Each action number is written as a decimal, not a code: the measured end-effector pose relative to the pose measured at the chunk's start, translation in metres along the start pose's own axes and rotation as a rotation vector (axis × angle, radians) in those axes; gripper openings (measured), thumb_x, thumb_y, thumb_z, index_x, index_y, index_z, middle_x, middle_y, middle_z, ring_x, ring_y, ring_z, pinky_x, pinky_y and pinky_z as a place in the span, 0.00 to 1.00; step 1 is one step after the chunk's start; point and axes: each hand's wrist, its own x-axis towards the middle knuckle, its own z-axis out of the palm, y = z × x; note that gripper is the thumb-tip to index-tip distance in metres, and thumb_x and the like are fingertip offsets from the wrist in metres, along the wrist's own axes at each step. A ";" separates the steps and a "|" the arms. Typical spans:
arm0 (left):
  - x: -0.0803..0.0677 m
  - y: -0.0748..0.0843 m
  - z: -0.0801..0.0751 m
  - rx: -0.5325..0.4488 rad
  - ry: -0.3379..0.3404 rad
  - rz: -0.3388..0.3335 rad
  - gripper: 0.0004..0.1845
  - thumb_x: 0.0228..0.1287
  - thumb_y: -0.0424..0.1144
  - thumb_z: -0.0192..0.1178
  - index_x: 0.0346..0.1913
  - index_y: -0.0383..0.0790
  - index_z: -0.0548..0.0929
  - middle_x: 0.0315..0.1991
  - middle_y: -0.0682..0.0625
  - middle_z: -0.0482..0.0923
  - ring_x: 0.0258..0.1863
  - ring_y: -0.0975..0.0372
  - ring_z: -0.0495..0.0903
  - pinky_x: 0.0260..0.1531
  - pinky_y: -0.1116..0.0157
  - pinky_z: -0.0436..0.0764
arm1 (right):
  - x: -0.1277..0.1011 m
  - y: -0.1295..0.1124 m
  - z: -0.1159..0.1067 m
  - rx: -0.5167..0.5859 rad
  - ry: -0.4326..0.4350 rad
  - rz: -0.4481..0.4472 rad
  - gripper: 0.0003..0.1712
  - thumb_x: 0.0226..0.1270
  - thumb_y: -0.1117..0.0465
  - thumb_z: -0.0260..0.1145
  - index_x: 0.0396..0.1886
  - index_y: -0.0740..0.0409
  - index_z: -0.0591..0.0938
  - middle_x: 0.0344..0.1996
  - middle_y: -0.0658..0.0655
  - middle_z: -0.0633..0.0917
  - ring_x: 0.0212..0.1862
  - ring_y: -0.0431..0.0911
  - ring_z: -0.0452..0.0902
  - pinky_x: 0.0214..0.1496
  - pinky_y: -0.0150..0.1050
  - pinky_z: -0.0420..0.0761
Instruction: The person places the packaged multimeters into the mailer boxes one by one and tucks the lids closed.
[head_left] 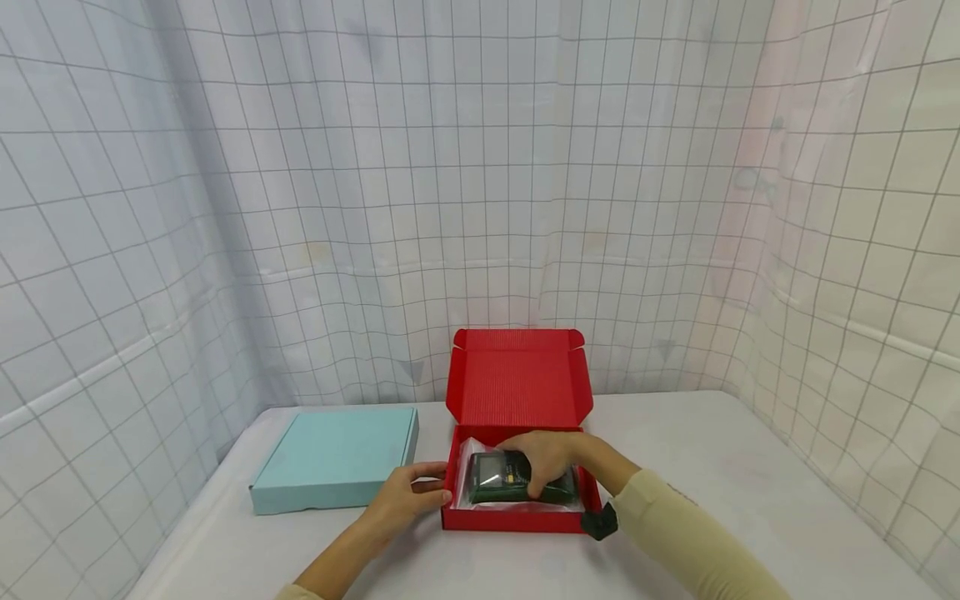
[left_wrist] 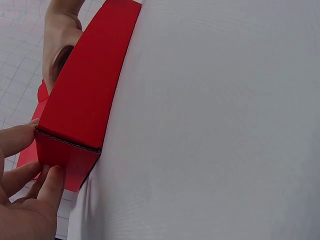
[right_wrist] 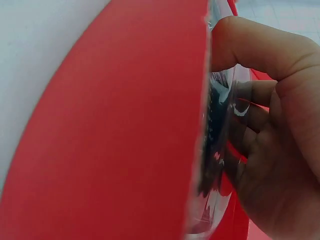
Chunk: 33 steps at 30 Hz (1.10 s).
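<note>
In the head view a red cardboard box (head_left: 513, 521) stands with its lid (head_left: 521, 375) raised at the back. Inside, wrapped in clear plastic, lies a dark green multimeter (head_left: 491, 473) with a grey screen at its left end. My right hand (head_left: 546, 457) reaches in from above and grips the multimeter, thumb on the near side and fingers on the far side. The right wrist view shows its thumb (right_wrist: 235, 45) against the plastic, with the box wall covering much of the frame. My left hand (head_left: 408, 492) holds the box's left wall near the front corner, thumb tip at the rim.
A flat light blue box (head_left: 337, 454), closed, sits on the white table (head_left: 675, 442) to the left. By the red box's front right corner is a small black object (head_left: 600, 522), next to my right sleeve. White curtains (head_left: 487, 167) with a grid pattern surround the table.
</note>
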 end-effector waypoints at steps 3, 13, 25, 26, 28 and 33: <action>0.000 -0.001 0.000 -0.001 0.006 -0.002 0.30 0.66 0.33 0.71 0.68 0.26 0.75 0.60 0.38 0.78 0.55 0.50 0.80 0.52 0.52 0.85 | -0.001 0.003 0.000 0.014 -0.005 0.015 0.51 0.42 0.58 0.84 0.72 0.45 0.74 0.50 0.41 0.76 0.56 0.43 0.69 0.47 0.37 0.83; 0.001 -0.001 -0.001 0.011 -0.008 0.007 0.30 0.66 0.34 0.70 0.69 0.27 0.75 0.61 0.36 0.77 0.55 0.50 0.80 0.53 0.52 0.84 | -0.007 0.010 -0.005 0.064 0.007 -0.003 0.54 0.42 0.55 0.85 0.74 0.43 0.74 0.56 0.41 0.76 0.61 0.45 0.68 0.51 0.40 0.84; 0.004 0.002 -0.001 0.053 0.027 -0.010 0.30 0.65 0.35 0.72 0.67 0.29 0.77 0.58 0.39 0.79 0.52 0.51 0.81 0.50 0.52 0.85 | -0.019 0.011 -0.010 0.097 0.107 -0.103 0.49 0.50 0.51 0.83 0.74 0.52 0.74 0.64 0.51 0.77 0.63 0.50 0.73 0.53 0.39 0.82; 0.004 0.002 -0.001 0.056 0.032 -0.011 0.30 0.64 0.35 0.73 0.67 0.29 0.77 0.58 0.39 0.79 0.52 0.51 0.81 0.50 0.52 0.85 | -0.021 0.011 -0.011 0.100 0.112 -0.109 0.50 0.50 0.51 0.83 0.74 0.53 0.74 0.65 0.51 0.77 0.64 0.50 0.73 0.54 0.40 0.82; 0.005 0.003 0.000 0.067 0.047 -0.010 0.31 0.63 0.35 0.73 0.67 0.30 0.77 0.58 0.39 0.79 0.52 0.51 0.80 0.49 0.51 0.86 | -0.024 0.009 -0.014 0.103 0.123 -0.113 0.50 0.50 0.51 0.83 0.74 0.54 0.74 0.65 0.52 0.78 0.65 0.51 0.73 0.55 0.42 0.83; 0.009 0.011 0.000 0.123 0.124 0.021 0.30 0.60 0.35 0.75 0.65 0.33 0.79 0.55 0.43 0.80 0.52 0.51 0.82 0.48 0.49 0.86 | -0.030 0.007 -0.026 0.102 0.154 -0.120 0.49 0.51 0.52 0.83 0.74 0.56 0.74 0.65 0.55 0.78 0.65 0.53 0.74 0.58 0.50 0.82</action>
